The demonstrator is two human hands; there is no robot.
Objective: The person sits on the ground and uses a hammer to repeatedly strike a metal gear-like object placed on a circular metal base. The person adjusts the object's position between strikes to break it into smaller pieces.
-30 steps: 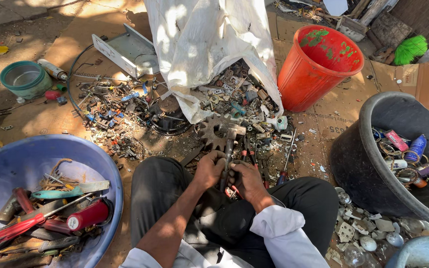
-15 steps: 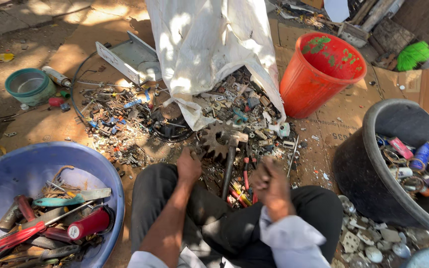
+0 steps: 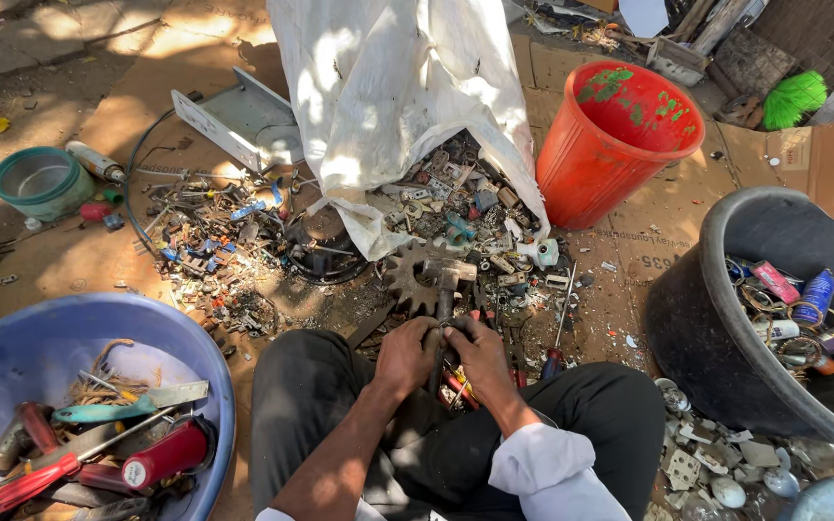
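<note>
1. Left hand (image 3: 405, 355) and right hand (image 3: 480, 352) meet low centre, between the knees, fingers curled close around a small dark piece; too small and hidden to tell what it is
2. Hammer (image 3: 446, 289) lies just ahead of both hands, head resting on the rusty gear (image 3: 415, 275), handle running back toward the fingers; cannot tell whether a hand grips the handle
3. Gear sits on the ground at the edge of the scrap pile (image 3: 456, 212), just beyond the hands
4. White sack (image 3: 388, 96) spills the scrap, farther ahead of the hands
5. Red bucket (image 3: 620, 145) stands up right of the sack, well apart from the hands
6. Black tub (image 3: 697, 318) at right holds wire rings and small cans, beside the right knee
7. Blue basin (image 3: 12, 347) at lower left holds red-handled tools and a green-handled tool, beside the left knee
8. Small green bowl (image 3: 39, 181) far left, well apart
9. Screwdriver (image 3: 557, 338) lies on the ground right of the right hand, near it
</note>
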